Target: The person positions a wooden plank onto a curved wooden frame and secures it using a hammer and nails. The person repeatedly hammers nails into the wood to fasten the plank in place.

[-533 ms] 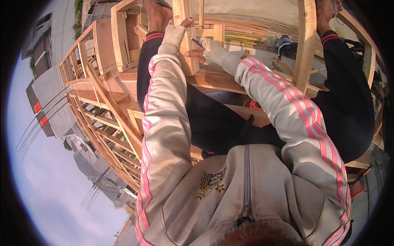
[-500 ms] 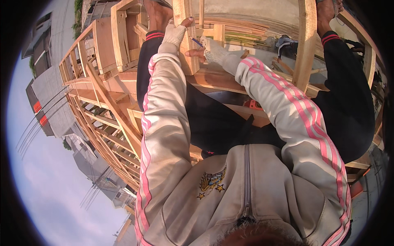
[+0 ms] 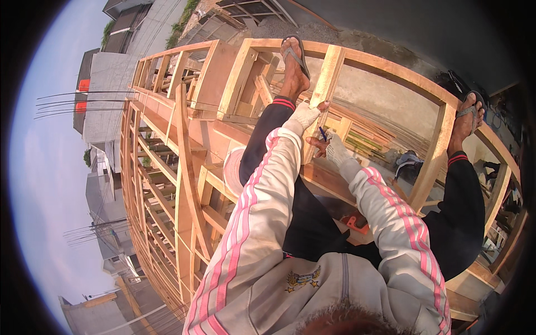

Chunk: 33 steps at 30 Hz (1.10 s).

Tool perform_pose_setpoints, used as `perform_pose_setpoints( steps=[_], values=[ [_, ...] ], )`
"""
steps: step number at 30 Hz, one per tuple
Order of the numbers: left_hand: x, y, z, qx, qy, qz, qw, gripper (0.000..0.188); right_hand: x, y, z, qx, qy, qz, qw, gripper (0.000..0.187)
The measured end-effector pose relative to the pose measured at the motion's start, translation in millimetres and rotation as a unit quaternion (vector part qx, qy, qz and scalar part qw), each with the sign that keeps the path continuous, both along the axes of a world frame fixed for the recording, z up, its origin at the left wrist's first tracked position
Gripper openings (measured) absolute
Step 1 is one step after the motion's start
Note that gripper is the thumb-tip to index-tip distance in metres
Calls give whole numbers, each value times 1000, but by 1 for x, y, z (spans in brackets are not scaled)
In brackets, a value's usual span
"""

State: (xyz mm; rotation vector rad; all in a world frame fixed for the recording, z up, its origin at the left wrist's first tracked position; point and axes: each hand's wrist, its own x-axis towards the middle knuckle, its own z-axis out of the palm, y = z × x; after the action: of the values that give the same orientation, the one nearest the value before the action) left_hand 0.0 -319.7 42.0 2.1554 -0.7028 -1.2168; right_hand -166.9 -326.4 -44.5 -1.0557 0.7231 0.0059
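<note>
My left hand, in a pale knitted glove with bare fingertips, grips the side of a wooden beam, its thumb lying on the beam's face. Against the lower part of that beam is my right hand, in the same kind of glove. A slim blue pencil or pen sticks up from its closed fingers, near the beam's edge. Close to my lap, partly hidden by my right sleeve, lies a hand saw with an orange-red handle.
Timber framing spreads to the left, with open gaps between its members. My sandalled feet rest on the frame's far rail. Stacked planks lie below, near another person. Cables run past buildings at far left.
My view has shifted, so hands and beam appear lower and further right, and more of the far rail shows. Both hands stay at the beam; the pencil or pen now points more upright.
</note>
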Motion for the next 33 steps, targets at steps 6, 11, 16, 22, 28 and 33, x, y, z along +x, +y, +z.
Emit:
perform_pose_setpoints(
  steps=[6,11,16,22,28,33],
  values=[
    [21,10,-39,-15,-94,17,995,84,-2,8,14,-6,-18,14,1000,117],
    [19,5,-41,-1,-87,25,996,90,-10,-3,29,-39,-43,-13,998,121],
    [0,5,-3,8,-99,-5,995,98,-11,-16,27,-82,1,83,993,114],
    [-6,3,4,18,-120,-1,993,104,-11,-12,29,-99,-8,57,993,110],
    [-1,5,5,32,-124,4,992,106,-9,-11,38,-69,-22,76,994,107],
    [-3,0,-7,-44,-94,-23,994,98,-4,-16,13,-92,30,96,991,101]
  ],
)
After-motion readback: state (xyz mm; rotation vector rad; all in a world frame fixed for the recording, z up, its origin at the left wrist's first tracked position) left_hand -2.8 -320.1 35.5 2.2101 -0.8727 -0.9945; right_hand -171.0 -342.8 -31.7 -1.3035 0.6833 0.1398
